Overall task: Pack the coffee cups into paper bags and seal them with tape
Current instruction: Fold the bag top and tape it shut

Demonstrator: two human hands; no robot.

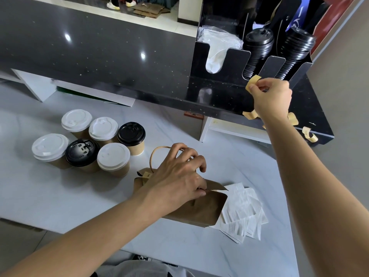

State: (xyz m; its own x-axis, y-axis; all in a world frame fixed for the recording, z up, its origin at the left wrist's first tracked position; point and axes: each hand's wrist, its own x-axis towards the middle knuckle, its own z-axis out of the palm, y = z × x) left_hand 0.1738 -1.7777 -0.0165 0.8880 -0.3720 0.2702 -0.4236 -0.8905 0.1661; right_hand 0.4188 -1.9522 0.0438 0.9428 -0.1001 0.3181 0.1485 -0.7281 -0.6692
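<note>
A brown paper bag [201, 208] stands on the white table with its top folded shut and a rope handle [154, 154] sticking up. My left hand [179, 174] presses down on the bag's top, fingers pinching the folded edge. Up at the black counter, my right hand [271, 96] pinches a piece of tan tape [252, 81]. Several more tape pieces [249, 114] hang from the counter's edge. Several lidded coffee cups [112, 158], with white or black lids, stand grouped to the left of the bag.
A black raised counter [99, 56] runs across the back. On it stands a black organiser [235, 56] holding stacked black lids and white plastic bags. White napkins [243, 214] lie beside the bag on the right. The table's near edge [179, 260] is close to my body.
</note>
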